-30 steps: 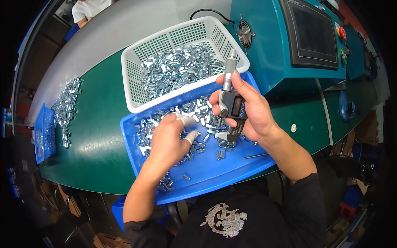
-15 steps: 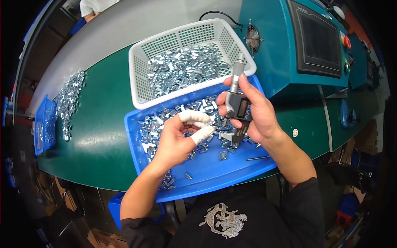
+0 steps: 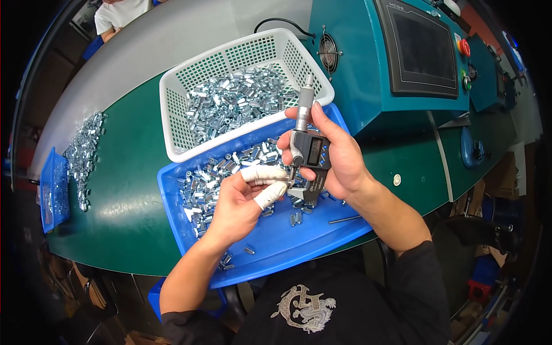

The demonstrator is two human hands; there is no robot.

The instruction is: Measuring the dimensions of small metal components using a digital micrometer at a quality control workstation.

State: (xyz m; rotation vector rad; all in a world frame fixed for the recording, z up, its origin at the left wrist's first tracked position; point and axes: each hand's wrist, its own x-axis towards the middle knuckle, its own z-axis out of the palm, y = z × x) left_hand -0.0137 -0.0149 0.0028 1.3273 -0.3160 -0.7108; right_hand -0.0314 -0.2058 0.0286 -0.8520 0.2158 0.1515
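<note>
My right hand (image 3: pixel 345 167) is wrapped round a digital micrometer (image 3: pixel 311 150), its thimble pointing up and away from me. My left hand (image 3: pixel 237 201), with white covers on its fingertips, pinches a small shiny metal piece (image 3: pixel 289 179) at the micrometer's measuring gap. Fingers hide most of that piece. Both hands are above a blue tray (image 3: pixel 276 250), where many similar short hex-shaped metal pieces (image 3: pixel 210 178) lie in a loose heap. A thin dark rod (image 3: pixel 344 219) rests at the tray's right side.
Behind the tray, a white perforated basket (image 3: pixel 165 109) holds more metal pieces. To the right stands a teal machine (image 3: pixel 362 86) with a dark screen (image 3: pixel 420 49). At far left, pieces spill beside a small blue bin (image 3: pixel 47 198). Another person (image 3: pixel 121 14) sits beyond the table.
My left fingers have closed in on the micrometer, bringing the metal piece to its gap. The whole view has shifted, so the tray and basket appear farther left.
</note>
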